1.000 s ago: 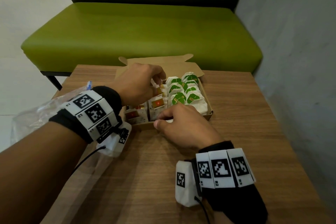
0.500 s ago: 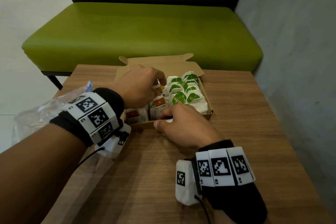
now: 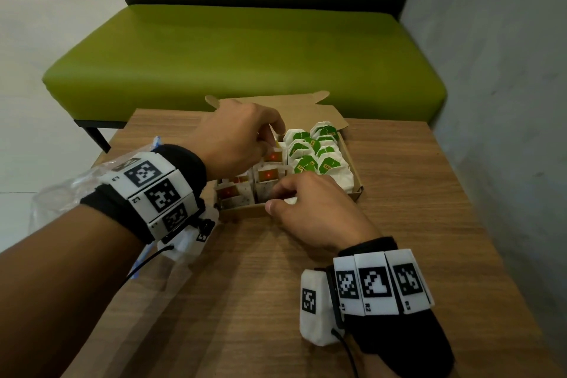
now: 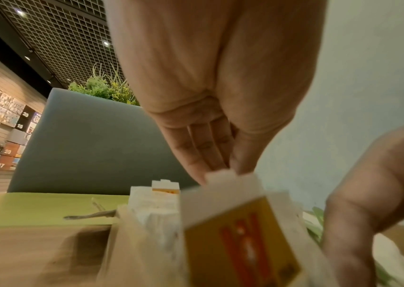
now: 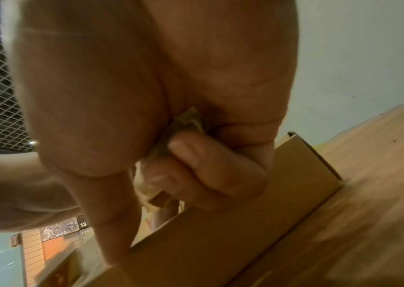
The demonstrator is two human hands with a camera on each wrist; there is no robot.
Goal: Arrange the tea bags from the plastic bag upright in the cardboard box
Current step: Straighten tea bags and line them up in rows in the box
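An open cardboard box [image 3: 357,192] stands on the wooden table, with green-labelled tea bags [image 3: 310,150] upright on its right side and red-and-yellow-labelled ones [image 3: 267,176] on its left. My left hand [image 3: 237,139] reaches into the box's left half and pinches the top of a yellow-labelled tea bag [image 4: 233,213] between thumb and fingers. My right hand [image 3: 306,205] sits at the box's near edge, its fingers curled round tea bags [image 5: 169,147] held in the palm, thumb on the near wall [image 5: 220,233]. The clear plastic bag [image 3: 61,193] lies left, under my left forearm.
A green upholstered bench [image 3: 239,55] with a dark backrest stands right behind the table. A grey wall [image 3: 497,101] runs along the table's right side. The box's lid flap [image 3: 300,104] lies open toward the bench. Bare wood [image 3: 245,301] spreads in front of the box.
My left hand has shifted a little farther into the box's back left part with its tea bag. The right hand has stayed at the near edge.
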